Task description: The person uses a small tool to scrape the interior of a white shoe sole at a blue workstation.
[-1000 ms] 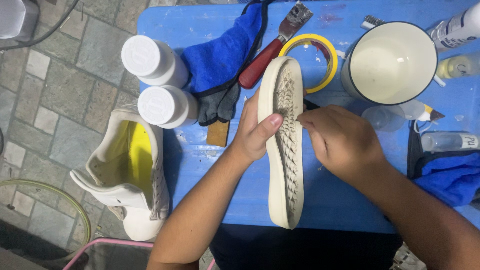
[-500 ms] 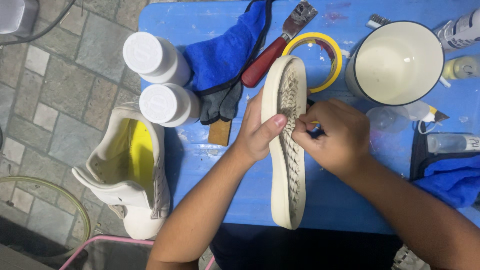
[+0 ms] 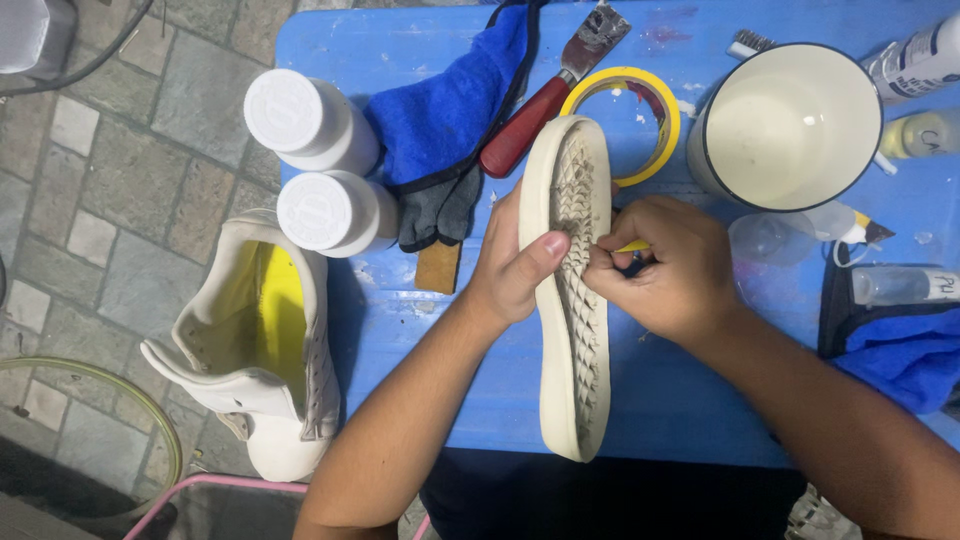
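A cream shoe sole point(image 3: 573, 340) stands on its edge over the blue table point(image 3: 400, 310), tread side facing right. My left hand point(image 3: 515, 265) grips its upper part, thumb pressed on the tread. My right hand point(image 3: 665, 265) is closed on a small tool with a yellow and dark handle point(image 3: 632, 250), its tip in the tread near my left thumb. The tool's working end is hidden by my fingers.
Two white capped bottles point(image 3: 320, 165), a blue cloth point(image 3: 450, 100), a grey glove, a red-handled scraper point(image 3: 545, 110), a yellow tape roll point(image 3: 655, 100) and a cream enamel mug point(image 3: 790, 125) lie on the table. A white shoe upper point(image 3: 260, 350) sits on the stone floor at left.
My right hand has shifted slightly along the tread, the tool's handle now showing more. The sole and my left hand have stayed almost in place.
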